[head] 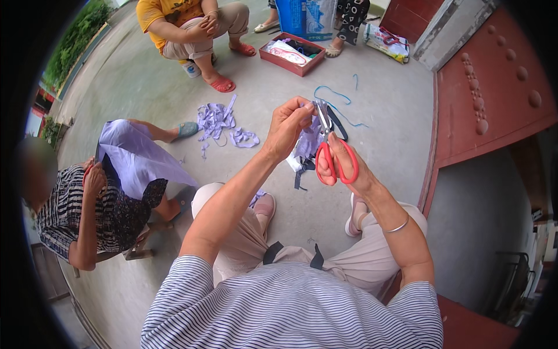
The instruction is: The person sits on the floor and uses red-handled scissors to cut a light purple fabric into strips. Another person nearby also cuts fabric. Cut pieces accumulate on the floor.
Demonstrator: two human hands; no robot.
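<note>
My right hand (pixel 338 163) grips the red-handled scissors (pixel 323 120), its fingers in the loops. The blades point up and away from me, beside the fingertips of my left hand (pixel 290 124). The left hand pinches a piece of lilac fabric (pixel 308 138), part of which seems to hang between the hands; its upper end is partly hidden by my fingers. Beneath, on the concrete floor, lie dark strips (pixel 300 179) and a white scrap (pixel 293 162). A pile of lilac fabric strips (pixel 214 122) lies farther off, to the left.
At the left, a seated person holds lilac cloth (pixel 135 152) and red-handled scissors. Another person in a yellow top (pixel 174 17) sits ahead. A red box (pixel 285 66) holds cloth and scraps. Blue cord (pixel 333 92) lies on the floor. A studded red door (pixel 484 87) stands at the right.
</note>
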